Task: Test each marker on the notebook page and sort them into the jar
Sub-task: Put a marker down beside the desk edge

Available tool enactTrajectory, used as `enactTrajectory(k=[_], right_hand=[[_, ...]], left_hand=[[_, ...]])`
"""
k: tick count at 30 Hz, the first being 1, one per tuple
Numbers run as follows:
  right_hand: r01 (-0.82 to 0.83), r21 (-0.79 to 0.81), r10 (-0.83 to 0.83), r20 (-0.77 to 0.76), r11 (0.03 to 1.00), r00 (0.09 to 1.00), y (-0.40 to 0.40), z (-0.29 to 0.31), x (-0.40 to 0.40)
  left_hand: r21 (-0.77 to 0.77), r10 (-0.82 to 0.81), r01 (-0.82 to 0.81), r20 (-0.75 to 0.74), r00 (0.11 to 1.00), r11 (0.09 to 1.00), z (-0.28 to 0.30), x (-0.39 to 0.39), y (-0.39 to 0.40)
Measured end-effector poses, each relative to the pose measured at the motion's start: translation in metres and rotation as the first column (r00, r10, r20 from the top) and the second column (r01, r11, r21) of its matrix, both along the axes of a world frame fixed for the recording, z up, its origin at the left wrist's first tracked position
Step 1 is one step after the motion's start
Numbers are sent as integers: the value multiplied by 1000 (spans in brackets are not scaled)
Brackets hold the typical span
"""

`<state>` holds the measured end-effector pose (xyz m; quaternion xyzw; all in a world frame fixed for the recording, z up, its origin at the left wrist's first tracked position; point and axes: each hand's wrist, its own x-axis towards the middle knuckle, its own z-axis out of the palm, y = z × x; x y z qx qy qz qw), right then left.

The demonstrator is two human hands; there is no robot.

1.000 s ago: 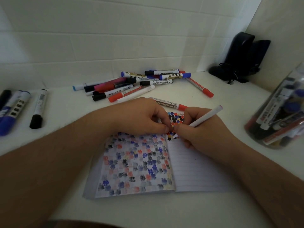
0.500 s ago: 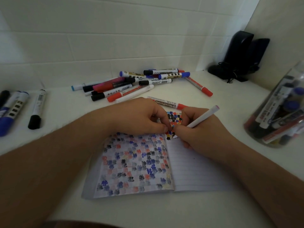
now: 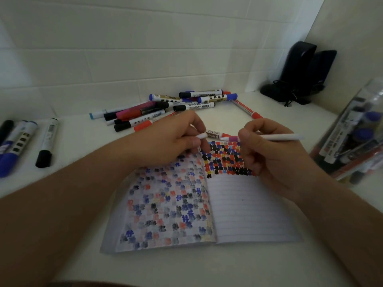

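Observation:
An open notebook point(image 3: 248, 214) lies in front of me, its left page and the top of its right page covered in coloured marks. My right hand point(image 3: 267, 154) grips a thin white marker point(image 3: 279, 137) level above the page, its pink tip end pointing left. My left hand point(image 3: 172, 139) pinches the marker's white cap point(image 3: 201, 135) a short way from that tip. A clear jar point(image 3: 356, 137) with several markers in it stands tilted at the right edge. A pile of markers point(image 3: 165, 108) lies behind the notebook.
Three markers point(image 3: 24, 141) lie apart at the far left, near the counter's edge. Another red-capped marker point(image 3: 217, 134) lies just behind the notebook, and one point(image 3: 246, 109) lies right of the pile. A black device with cords point(image 3: 300, 73) stands in the back right corner against the tiled wall.
Both hands have lifted off the page. The right hand turned the marker from writing to level, tip pointing left, and the left hand now holds the cap near the tip.

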<state>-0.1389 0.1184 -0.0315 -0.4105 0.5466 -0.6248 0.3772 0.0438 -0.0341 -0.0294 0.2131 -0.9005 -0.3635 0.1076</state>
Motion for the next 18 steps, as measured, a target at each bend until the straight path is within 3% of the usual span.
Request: enactTrajectory(k=[5, 18], right_hand=[[8, 51, -20, 247, 999, 969, -1, 1, -1], [17, 92, -27, 116, 996, 993, -5, -4, -1]], left_hand=[[-41, 11, -13, -46, 999, 999, -2, -3, 4], [-79, -8, 4, -56, 998, 997, -3, -4, 7]])
